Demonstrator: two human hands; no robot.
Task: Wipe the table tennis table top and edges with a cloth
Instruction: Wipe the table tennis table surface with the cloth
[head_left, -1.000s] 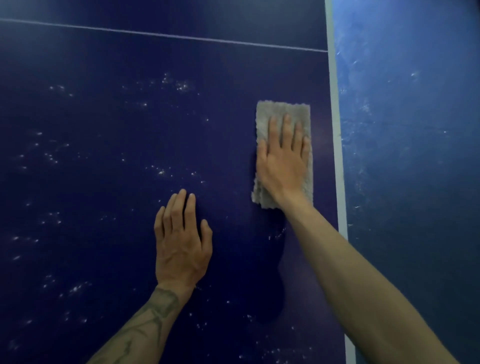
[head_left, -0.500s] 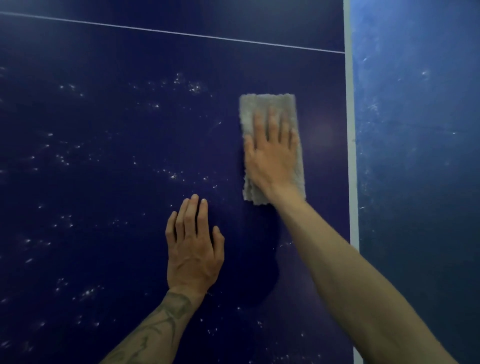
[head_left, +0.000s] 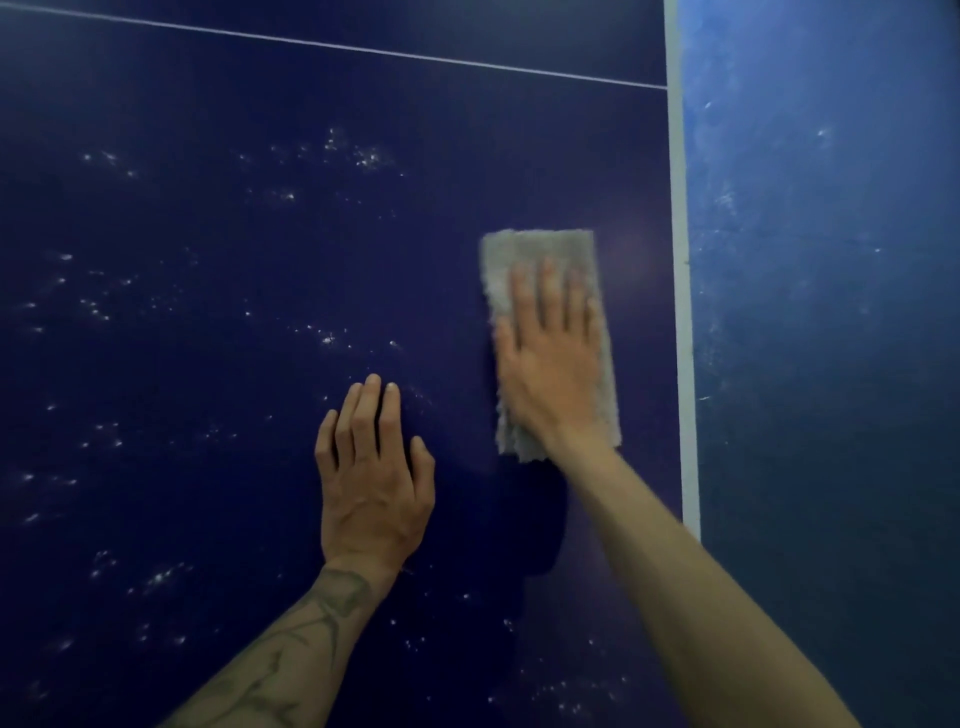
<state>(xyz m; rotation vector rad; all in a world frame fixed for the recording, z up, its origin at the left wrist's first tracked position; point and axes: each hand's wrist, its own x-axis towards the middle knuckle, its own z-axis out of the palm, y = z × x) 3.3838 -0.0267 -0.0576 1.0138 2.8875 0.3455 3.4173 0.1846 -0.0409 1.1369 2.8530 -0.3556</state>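
The dark blue table tennis table top (head_left: 208, 364) fills most of the view, speckled with white dust. Its white edge stripe (head_left: 681, 312) runs down the right side. A folded grey cloth (head_left: 540, 249) lies flat on the top close to that stripe. My right hand (head_left: 550, 358) presses on the cloth with straight fingers. My left hand (head_left: 374, 478) rests flat on the bare top, left of the cloth and nearer to me, fingers straight and holding nothing.
A thin white line (head_left: 363, 50) crosses the table at the far end. Beyond the right edge lies a lighter blue floor (head_left: 831, 312) with scuff marks. Dust specks are spread over the left and near parts of the top.
My right hand and the cloth slid left, away from the edge stripe, then moved back toward me. My left hand stayed flat on the top.
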